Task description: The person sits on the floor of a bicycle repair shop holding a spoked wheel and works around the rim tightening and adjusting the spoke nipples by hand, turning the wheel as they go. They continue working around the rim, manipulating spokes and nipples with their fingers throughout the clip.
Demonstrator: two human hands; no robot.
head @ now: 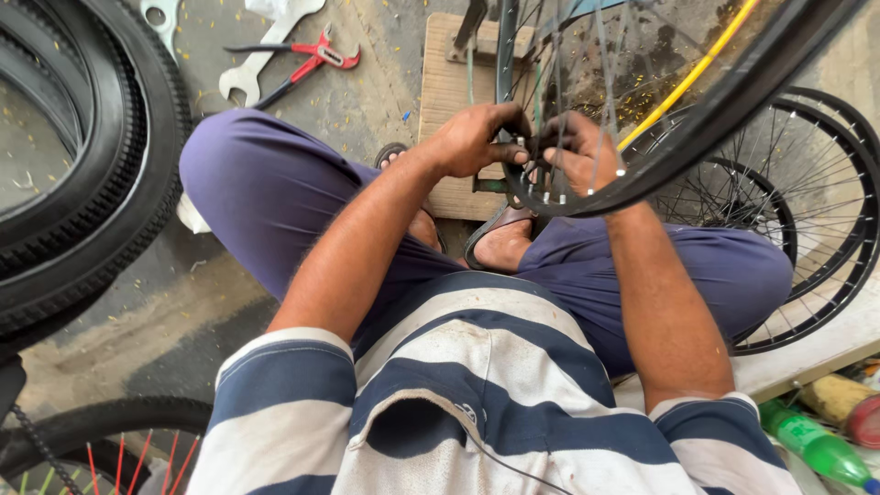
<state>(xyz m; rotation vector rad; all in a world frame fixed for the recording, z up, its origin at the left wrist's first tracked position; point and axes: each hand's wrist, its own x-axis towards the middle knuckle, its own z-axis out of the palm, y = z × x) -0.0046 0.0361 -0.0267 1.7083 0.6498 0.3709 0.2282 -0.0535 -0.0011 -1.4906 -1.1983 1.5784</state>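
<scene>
- Black wheel rim (683,147): I pinch it with my left hand (477,137).
- Right hand (579,151): my fingers closed on its spokes (600,69).
- Red pliers (307,57): on floor, well apart.

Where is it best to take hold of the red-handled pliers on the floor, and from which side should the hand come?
Probably grip the red-handled pliers by the two long handles, coming from above. They lie flat on the floor, handles spread toward the lower left, with the wrench close beside them.

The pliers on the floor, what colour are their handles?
Red handles on the pliers, beside a wrench; clearest in the head view.
</scene>
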